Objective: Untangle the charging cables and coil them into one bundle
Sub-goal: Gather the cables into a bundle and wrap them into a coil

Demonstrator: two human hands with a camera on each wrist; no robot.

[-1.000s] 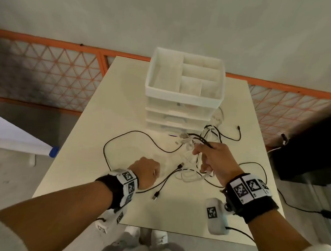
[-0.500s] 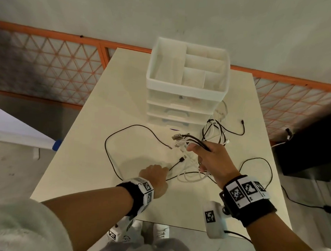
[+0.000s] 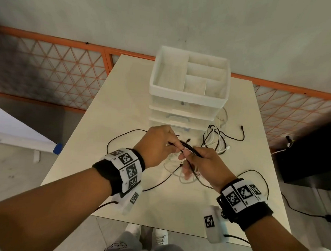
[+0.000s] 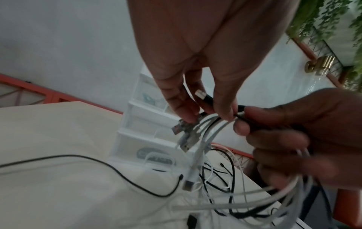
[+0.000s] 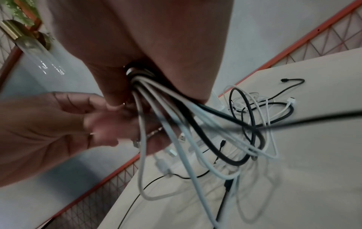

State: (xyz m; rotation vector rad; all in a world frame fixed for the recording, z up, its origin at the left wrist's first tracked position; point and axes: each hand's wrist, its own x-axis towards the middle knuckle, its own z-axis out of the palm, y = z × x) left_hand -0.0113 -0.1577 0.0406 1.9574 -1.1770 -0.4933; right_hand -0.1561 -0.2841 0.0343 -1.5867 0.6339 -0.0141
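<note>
Both hands meet above the middle of the table (image 3: 107, 141), just in front of the white drawer unit (image 3: 188, 99). The right hand (image 3: 206, 165) is closed round a bunch of white and black cables (image 5: 156, 99); in the right wrist view the strands run out between the curled fingers and the palm and fan down toward the tabletop. Its fingers are pressed close together round the bunch, with the thumb on top of a black strand in the head view.

The left hand (image 3: 156, 144) reaches in from the left and pinches the plug ends of the same bunch. In the left wrist view its fingertips (image 4: 225, 113) and thumb close on the cables right where they leave the right hand, touching the other hand's fingertips. Several metal plugs (image 4: 186, 133) stick out below that pinch, and one more shows between the fingers higher up. The remaining fingers of the left hand are bent inward, not spread.

Below the hands the held strands hang in loose loops onto the table. A further tangle of black and white cable (image 3: 217, 139) lies to the right, beside the drawer unit, and a thin black cable (image 3: 122, 136) curves across the table to the left.
</note>
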